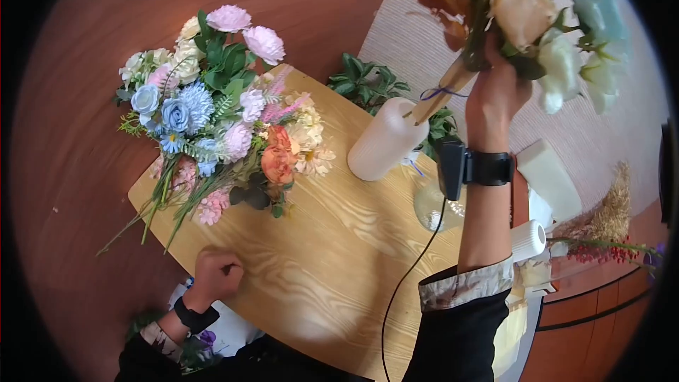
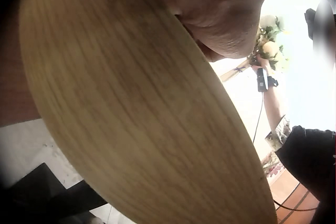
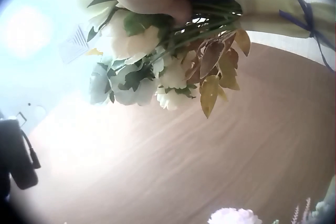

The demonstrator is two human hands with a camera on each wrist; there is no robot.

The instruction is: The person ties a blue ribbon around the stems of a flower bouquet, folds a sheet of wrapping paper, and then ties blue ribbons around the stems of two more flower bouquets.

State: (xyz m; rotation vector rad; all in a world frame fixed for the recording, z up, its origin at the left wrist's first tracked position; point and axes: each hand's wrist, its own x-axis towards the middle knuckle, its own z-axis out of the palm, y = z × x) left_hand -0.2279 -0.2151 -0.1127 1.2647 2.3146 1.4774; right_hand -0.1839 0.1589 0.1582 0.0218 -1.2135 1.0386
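In the head view my right hand (image 1: 498,95) grips a bouquet by its stems just under the cream and white blooms (image 1: 523,10). The tan wrap (image 1: 453,85), tied with a dark blue ribbon, slants down to the mouth of a white vase (image 1: 385,140); whether its end is inside is unclear. The right wrist view shows fingers (image 3: 181,8) round the green stems beside the wrap (image 3: 268,14). My left hand (image 1: 216,276) rests loosely curled on the wooden table (image 1: 318,255) near its edge, holding nothing; the left wrist view shows it (image 2: 220,14) against the tabletop.
Loose artificial flowers (image 1: 187,113) lie across the table's far left side. A clear glass vase (image 1: 431,206) stands right of the white one. Leafy plants (image 1: 361,81) sit behind the table. A ribbed white vase (image 1: 529,239) and dried grasses (image 1: 612,201) are at the right.
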